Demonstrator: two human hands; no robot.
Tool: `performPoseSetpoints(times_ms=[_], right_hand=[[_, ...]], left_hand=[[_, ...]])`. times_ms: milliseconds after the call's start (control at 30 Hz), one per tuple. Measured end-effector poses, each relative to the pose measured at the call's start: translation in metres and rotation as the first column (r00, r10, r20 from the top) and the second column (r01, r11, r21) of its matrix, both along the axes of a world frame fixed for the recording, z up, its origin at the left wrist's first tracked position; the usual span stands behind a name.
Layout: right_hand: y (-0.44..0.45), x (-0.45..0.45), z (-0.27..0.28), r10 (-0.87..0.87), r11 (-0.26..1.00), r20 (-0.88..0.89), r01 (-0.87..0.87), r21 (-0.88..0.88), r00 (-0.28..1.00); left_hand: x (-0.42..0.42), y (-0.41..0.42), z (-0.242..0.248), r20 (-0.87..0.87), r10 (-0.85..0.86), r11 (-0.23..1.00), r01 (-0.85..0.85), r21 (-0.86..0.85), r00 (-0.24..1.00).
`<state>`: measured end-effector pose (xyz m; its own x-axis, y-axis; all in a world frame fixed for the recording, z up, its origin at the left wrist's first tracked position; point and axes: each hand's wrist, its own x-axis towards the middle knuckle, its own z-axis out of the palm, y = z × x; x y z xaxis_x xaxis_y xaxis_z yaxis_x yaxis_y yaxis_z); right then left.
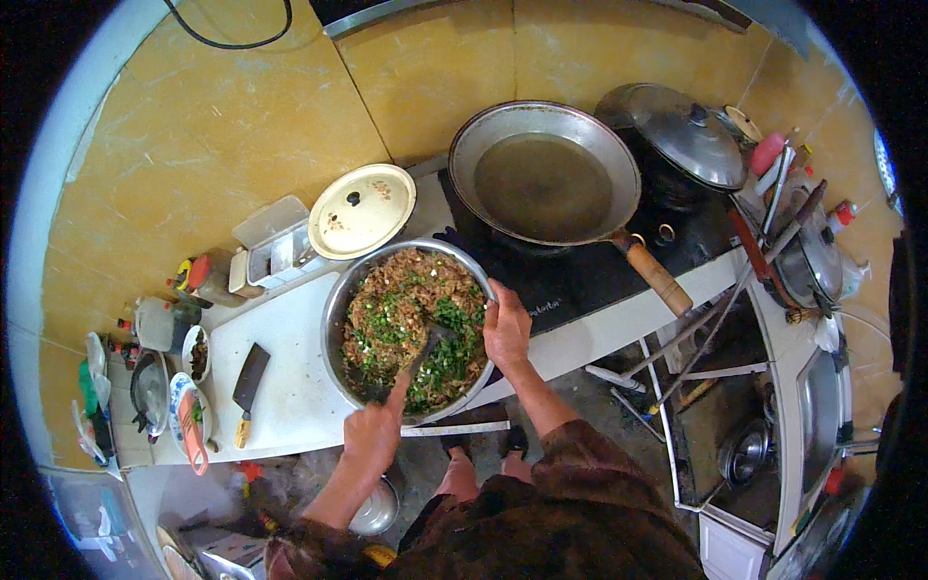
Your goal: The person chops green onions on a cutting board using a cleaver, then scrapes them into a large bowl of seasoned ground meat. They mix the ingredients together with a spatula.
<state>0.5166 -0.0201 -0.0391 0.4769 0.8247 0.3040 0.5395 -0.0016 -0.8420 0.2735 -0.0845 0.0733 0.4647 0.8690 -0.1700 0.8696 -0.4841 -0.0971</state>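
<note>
A wide stainless steel bowl [331,341] stands at the counter's edge, overlapping the black cooktop [573,286]. Brown minced filling [384,279] fills much of it, with chopped green herbs [453,362] and white bits on top. My left hand [373,431] grips the handle of a dark-headed stirring utensil [436,335], whose head is pressed into the mix near the middle. The head's lower part is buried, so its exact kind cannot be told. With my right hand [507,330] I hold the bowl's right rim, thumb uppermost.
A wok [464,167] of murky liquid sits behind, its wooden handle [660,279] jutting over the front edge. Left of the bowl lies a cleaver [251,377]. An orange-handled grater [192,435] rests on a small bowl. A cream lid [370,217] leans behind; a lidded pot [674,138] stands right.
</note>
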Motion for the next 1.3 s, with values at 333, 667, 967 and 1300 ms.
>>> performPoseSetpoints(times_ms=[333, 667, 967, 1300], right_hand=[[0.001, -0.002, -0.005, -0.038, 0.999, 0.109, 0.035, 0.033, 0.993], [0.001, -0.001, -0.004, -0.072, 0.997, 0.14, 0.072, 0.007, 0.988], [0.001, 0.0, -0.004, -0.05, 0.998, 0.141, 0.043, 0.05, 0.989], [0.003, -0.001, -0.003, -0.063, 0.997, 0.118, 0.058, 0.047, 0.991]], left_hand=[[-0.047, -0.023, 0.018, 0.026, -0.111, 0.992, 0.113, -0.055, 0.993], [-0.106, -0.011, 0.055, -0.097, -0.046, 0.982, 0.027, -0.185, 0.994], [-0.123, 0.017, 0.066, 0.313, -0.175, 0.96, 0.232, -0.155, 0.934], [-0.128, 0.013, 0.078, 0.237, -0.049, 0.869, 0.158, -0.469, 0.97]])
